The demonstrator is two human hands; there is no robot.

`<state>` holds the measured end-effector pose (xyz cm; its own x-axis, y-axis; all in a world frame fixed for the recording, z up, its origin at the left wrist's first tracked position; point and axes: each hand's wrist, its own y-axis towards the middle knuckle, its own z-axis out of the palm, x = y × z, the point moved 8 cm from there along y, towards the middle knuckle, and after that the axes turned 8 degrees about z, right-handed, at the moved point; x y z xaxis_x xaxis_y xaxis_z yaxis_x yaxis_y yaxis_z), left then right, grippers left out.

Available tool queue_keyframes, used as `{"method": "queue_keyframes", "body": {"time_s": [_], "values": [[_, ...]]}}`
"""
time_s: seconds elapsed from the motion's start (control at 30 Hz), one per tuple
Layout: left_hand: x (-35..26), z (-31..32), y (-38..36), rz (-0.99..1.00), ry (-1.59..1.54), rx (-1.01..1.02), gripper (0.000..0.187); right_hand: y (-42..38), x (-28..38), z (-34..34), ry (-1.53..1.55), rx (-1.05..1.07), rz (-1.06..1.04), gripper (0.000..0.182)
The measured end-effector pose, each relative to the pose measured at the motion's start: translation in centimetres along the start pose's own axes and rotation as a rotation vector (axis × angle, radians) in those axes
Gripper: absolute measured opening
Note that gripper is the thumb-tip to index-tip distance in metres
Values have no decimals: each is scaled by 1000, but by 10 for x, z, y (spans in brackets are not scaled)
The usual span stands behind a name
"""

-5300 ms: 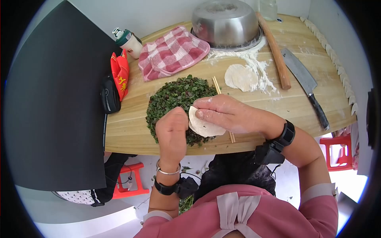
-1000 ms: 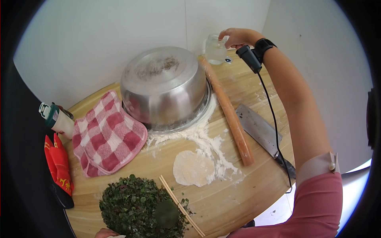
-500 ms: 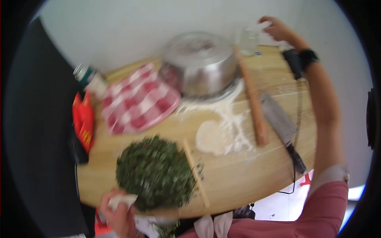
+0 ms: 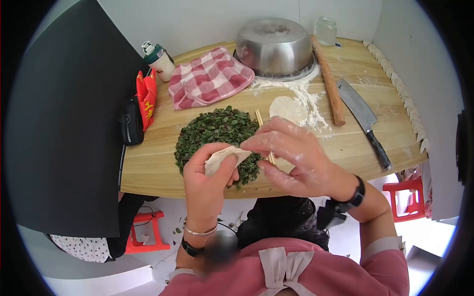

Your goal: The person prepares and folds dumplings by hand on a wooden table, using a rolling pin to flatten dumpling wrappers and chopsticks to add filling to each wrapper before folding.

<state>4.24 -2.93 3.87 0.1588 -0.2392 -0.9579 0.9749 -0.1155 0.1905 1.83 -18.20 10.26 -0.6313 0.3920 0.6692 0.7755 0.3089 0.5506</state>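
Observation:
A folded dumpling [image 4: 224, 159] of pale dough sits in my left hand [image 4: 207, 172], pinched between thumb and fingers above the near side of the chopped greens [image 4: 217, 127]. My right hand [image 4: 301, 160], dusted with flour, is beside it with fingers spread. Its index fingertip is right at the dumpling's right tip, while the thumb stands apart lower down. Behind my right hand lie chopsticks [image 4: 258, 117], partly hidden, and a flat round dough wrapper [image 4: 287, 110] on the floured table.
An upturned metal basin [image 4: 274, 52], checked cloth [image 4: 210, 79], bottle [image 4: 160, 63] and glass jar [image 4: 326, 32] stand toward the back. A rolling pin [image 4: 328, 81] and cleaver [image 4: 356, 104] lie right. Dumplings [image 4: 402, 91] line the right edge. Another person's clothing [image 4: 81, 246] shows lower left.
My right hand has come from the back right corner to the dumpling. My left hand has moved up and right, still holding the dough. The view has shifted and sharpened.

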Motion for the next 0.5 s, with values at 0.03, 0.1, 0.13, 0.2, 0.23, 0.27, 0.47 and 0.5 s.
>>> {"method": "queue_keyframes", "body": {"time_s": [0.03, 0.1, 0.13, 0.2, 0.23, 0.27, 0.47, 0.5], "values": [[2, -3, 1, 17, 6, -14, 14, -1, 2, 4, -13, -78, -94, 35], [7, -7, 6, 46, 15, -45, 15, -3, -3, 12, 1, -122, -189, 36], [12, -8, 5, 23, 54, -38, 15, -3, -6, 16, 10, -113, -186, 36], [17, -11, 5, -13, 91, -40, 15, 0, -12, 19, 69, -118, -125, 33], [17, -11, 5, -27, 136, -17, 15, -2, -14, 21, 75, -111, -109, 33], [18, -8, 5, -38, 177, 10, 15, -2, -17, 21, 82, -86, -86, 33], [21, -3, 6, -63, 125, 42, 15, 1, -28, 23, 130, -43, -27, 33], [22, -3, 6, -67, 128, 45, 15, 1, -30, 23, 156, -46, -28, 33]]}}
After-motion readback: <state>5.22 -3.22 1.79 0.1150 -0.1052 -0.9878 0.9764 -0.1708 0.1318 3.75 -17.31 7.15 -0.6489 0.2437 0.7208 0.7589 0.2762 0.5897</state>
